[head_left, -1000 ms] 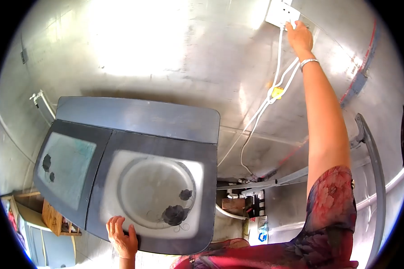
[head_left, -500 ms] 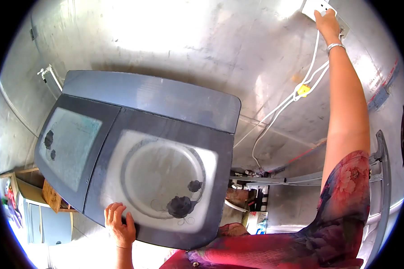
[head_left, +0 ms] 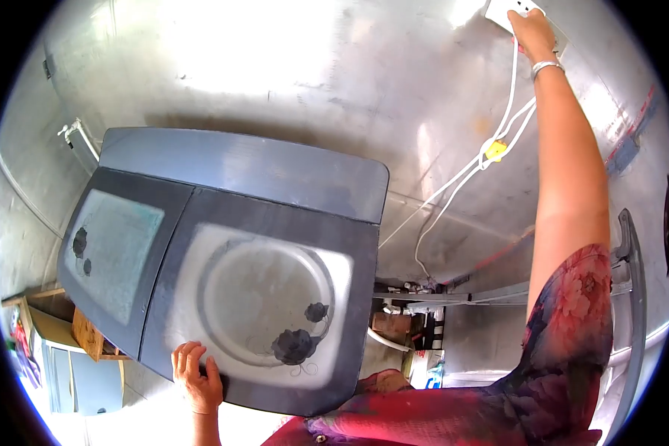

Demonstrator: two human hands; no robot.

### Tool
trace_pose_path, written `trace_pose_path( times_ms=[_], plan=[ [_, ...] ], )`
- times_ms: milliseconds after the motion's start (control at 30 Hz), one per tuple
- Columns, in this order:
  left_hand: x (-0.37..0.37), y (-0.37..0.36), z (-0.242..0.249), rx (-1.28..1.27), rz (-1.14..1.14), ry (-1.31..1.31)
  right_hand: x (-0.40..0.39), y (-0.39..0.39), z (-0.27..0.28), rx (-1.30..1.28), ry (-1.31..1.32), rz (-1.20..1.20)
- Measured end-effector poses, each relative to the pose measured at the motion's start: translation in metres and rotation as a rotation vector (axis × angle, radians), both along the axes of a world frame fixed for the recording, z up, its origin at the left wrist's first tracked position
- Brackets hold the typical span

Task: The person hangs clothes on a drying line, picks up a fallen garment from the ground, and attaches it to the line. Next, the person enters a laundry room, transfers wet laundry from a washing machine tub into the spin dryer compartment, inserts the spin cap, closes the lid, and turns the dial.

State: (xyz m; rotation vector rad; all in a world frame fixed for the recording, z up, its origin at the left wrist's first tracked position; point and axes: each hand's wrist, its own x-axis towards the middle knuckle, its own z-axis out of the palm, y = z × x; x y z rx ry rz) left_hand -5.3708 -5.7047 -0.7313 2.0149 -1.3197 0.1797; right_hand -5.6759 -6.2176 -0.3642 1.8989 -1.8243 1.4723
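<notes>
A grey twin-tub washing machine [head_left: 238,167] stands in front of me, both of its see-through lids down. On the front edge of the larger lid [head_left: 267,290] rests my left hand [head_left: 199,383], fingers apart and holding nothing. My right arm reaches up to a white wall socket [head_left: 497,13] at the top right. There my right hand [head_left: 534,33] is closed at the end of a white power cord [head_left: 512,89], on a plug mostly hidden by the fingers. Lower down, the cord is looped in a knot beside a yellow piece [head_left: 496,151].
A metal wall rises behind the machine, with a tap [head_left: 72,129] at the left. A wooden crate [head_left: 89,334] and a pale blue cabinet [head_left: 89,380] stand at the lower left. Grey metal bars [head_left: 490,295] run at the right, near a brown box [head_left: 392,325].
The view has shifted slightly. My right hand stays at the socket, its wrist and fingers turned a little. My left hand keeps its place on the lid's edge.
</notes>
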Motion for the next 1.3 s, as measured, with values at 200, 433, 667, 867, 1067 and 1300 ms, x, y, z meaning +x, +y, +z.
trace_pose_path(
  times_ms=[200,433,667,867,1067,1300],
  plan=[
    [0.000,-0.003,-0.001,-0.019,0.017,0.019,-0.021,-0.065,-0.017,-0.653,0.350,-0.338],
    [0.002,0.000,-0.005,-0.036,0.021,0.019,-0.005,-0.018,-0.018,-0.261,0.171,-0.131],
    [0.001,-0.002,-0.003,0.000,0.047,0.011,-0.003,-0.009,-0.011,-0.212,0.224,-0.177],
    [0.000,-0.002,-0.004,-0.013,0.037,0.032,-0.002,-0.011,-0.025,-0.622,0.057,0.053],
    [0.000,-0.004,-0.005,-0.012,0.044,0.020,0.003,0.018,-0.005,-0.142,0.086,0.004],
    [-0.001,-0.004,-0.005,0.004,0.048,0.013,0.007,0.008,-0.021,-0.538,0.101,-0.002]
  ],
)
